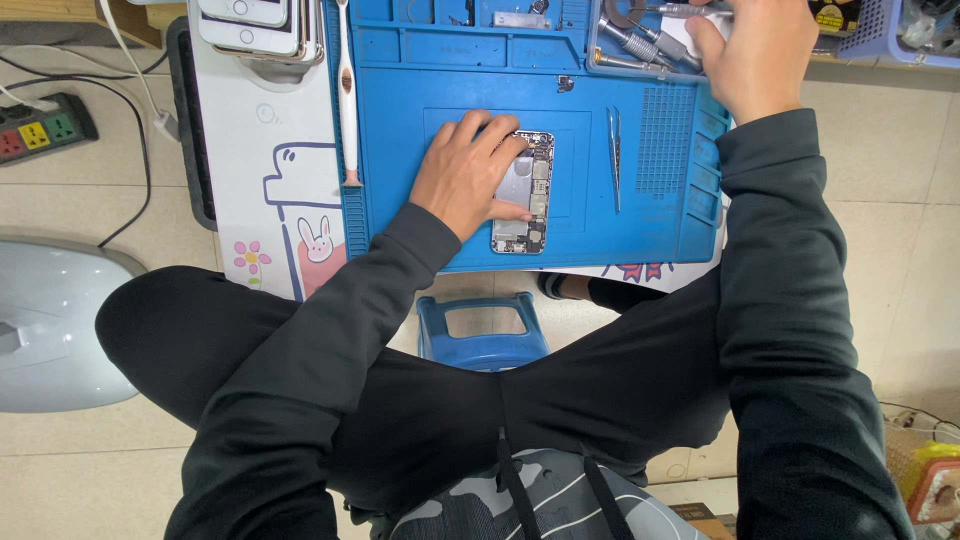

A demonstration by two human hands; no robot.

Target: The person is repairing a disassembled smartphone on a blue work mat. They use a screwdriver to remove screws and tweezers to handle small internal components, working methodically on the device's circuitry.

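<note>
Down low, pale tiled floor (60,470), power strip (40,125) at far left, blue work mat (400,150) on a small table, left hand (465,170) flat with fingers spread on an opened phone (528,195), tweezers (614,158) beside it, right hand (755,50) curled over metal tools (640,45), grip hidden.

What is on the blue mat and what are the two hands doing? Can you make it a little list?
Left hand: flat on the opened phone, holding it down
Right hand: up at the tool tray, touching a screwdriver
Mat: blue, lies on the low table
Tweezers: on the mat, right of the phone
Brush: white, along the mat's left edge
Other phones: stacked at the top left
Power strip: on the floor, left
Stool: blue, under the table's near edge
</note>
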